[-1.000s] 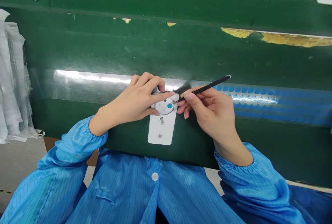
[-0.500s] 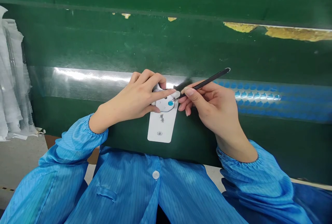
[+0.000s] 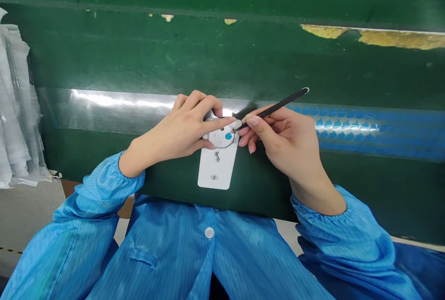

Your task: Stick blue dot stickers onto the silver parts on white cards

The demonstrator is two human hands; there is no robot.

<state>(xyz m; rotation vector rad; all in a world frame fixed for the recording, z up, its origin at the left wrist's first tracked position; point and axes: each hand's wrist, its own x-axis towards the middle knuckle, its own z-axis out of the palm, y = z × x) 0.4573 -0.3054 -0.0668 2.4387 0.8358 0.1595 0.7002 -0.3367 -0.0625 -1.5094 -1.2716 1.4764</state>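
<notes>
Right hand [image 3: 283, 137], just right of the white card [image 3: 213, 175], was clamped on a slim black tool [image 3: 280, 106] between thumb and fingers; the tool slanted, its blunt end up and away to the right of the card, its point over the card's far part. The point sat at the edge of a blue dot [image 3: 228, 136]; contact too small to tell. The dot lay on a flat many-sided piece [image 3: 219, 141] with a dark rim, set over the far part of the card. Left hand [image 3: 184, 128] came in from left of the card, clamped on that piece: thumb at its near left edge, forefinger stretched across its far side, other fingers curled beyond. Dark writing and a small round mark showed on the card's near part. Farther out, a clear strip [image 3: 114, 113] ran left from behind the card, catching glare; right of the card and past the right hand, rows of blue spots [image 3: 347, 126] lay on clear film. Well left of the card, a pile of whitish wrappers [image 3: 17, 114]. Beneath the card, a green table [image 3: 174, 59]; its covering was chipped to yellow, far right of the card. Blue sleeves on both arms.
</notes>
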